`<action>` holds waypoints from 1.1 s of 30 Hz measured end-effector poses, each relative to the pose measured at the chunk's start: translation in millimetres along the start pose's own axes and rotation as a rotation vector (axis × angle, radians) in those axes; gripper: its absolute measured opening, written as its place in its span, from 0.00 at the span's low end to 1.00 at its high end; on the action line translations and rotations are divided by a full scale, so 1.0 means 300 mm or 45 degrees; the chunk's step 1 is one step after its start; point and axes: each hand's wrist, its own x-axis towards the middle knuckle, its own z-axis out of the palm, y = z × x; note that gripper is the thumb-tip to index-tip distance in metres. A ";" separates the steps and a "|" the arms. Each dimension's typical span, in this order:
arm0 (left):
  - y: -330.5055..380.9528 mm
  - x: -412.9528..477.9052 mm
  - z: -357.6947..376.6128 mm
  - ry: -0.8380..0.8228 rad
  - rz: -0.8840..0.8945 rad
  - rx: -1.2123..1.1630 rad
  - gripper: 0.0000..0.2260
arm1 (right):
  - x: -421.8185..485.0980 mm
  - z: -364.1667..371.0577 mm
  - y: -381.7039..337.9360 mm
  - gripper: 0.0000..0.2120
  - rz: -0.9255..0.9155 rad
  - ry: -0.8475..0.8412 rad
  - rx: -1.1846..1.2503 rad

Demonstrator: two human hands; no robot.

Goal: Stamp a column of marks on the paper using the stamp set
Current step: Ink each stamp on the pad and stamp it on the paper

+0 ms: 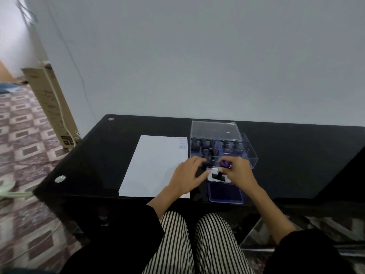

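A white paper sheet (156, 165) lies on the black glass table (110, 155), with a few faint blue stamp marks (182, 145) at its top right corner. To its right stands a clear stamp box (247, 153) holding several black-handled stamps (203, 142). In front of the box an ink pad lies open, with the blue pad (225, 192) near me and its shiny lid (212, 171) raised behind. My right hand (240, 175) pinches a purple-stained stamp (225, 164) over the lid. My left hand (188, 175) holds the lid's left edge between thumb and fingers.
The box's clear cover (215, 129) stands open against the grey wall. A tall cardboard carton (53, 107) leans at the left beside the table. My striped trouser knees (193, 240) are under the table's front edge. Patterned floor tiles (25, 151) spread to the left.
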 end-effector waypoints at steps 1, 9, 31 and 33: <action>-0.011 0.019 -0.032 0.069 -0.007 -0.013 0.20 | 0.030 -0.020 -0.027 0.07 -0.023 0.026 0.017; -0.198 0.183 -0.204 0.196 -0.246 0.022 0.16 | 0.301 -0.035 -0.220 0.12 -0.151 0.065 0.140; -0.477 0.155 0.037 -0.402 -0.548 0.419 0.33 | 0.623 0.324 -0.196 0.14 -0.173 -0.096 -0.375; -0.474 0.154 0.036 -0.401 -0.545 0.423 0.33 | 0.623 0.334 -0.191 0.14 -0.164 -0.103 -0.389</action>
